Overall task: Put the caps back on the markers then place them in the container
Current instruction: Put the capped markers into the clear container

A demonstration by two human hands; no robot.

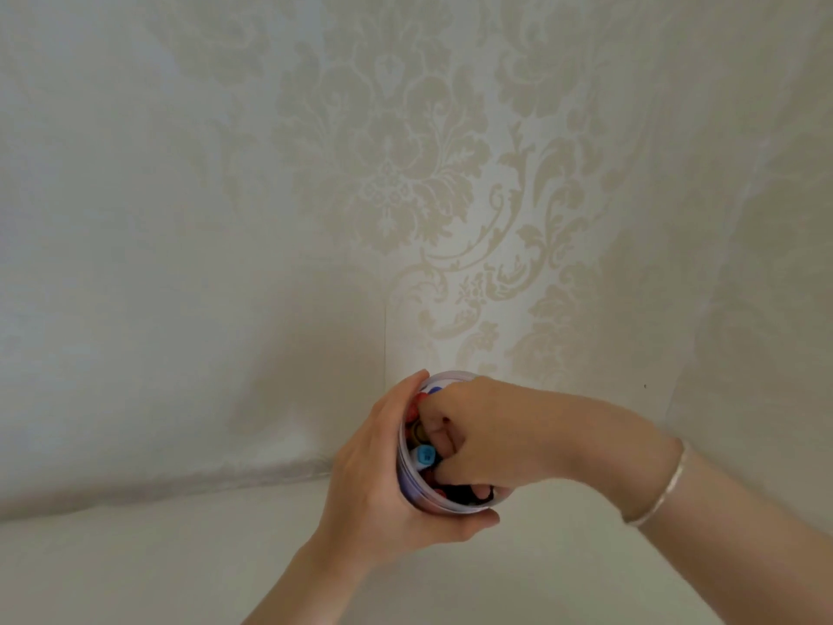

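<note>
While left hand [383, 480] grips container [408, 482] | right hand [478, 437] hides markers [425, 456] | right grip unclear

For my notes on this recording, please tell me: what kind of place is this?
Probably a room in a home. The wall has cream flowered wallpaper, a pale surface meets it below, and the left hand holds a container of markers.
</note>
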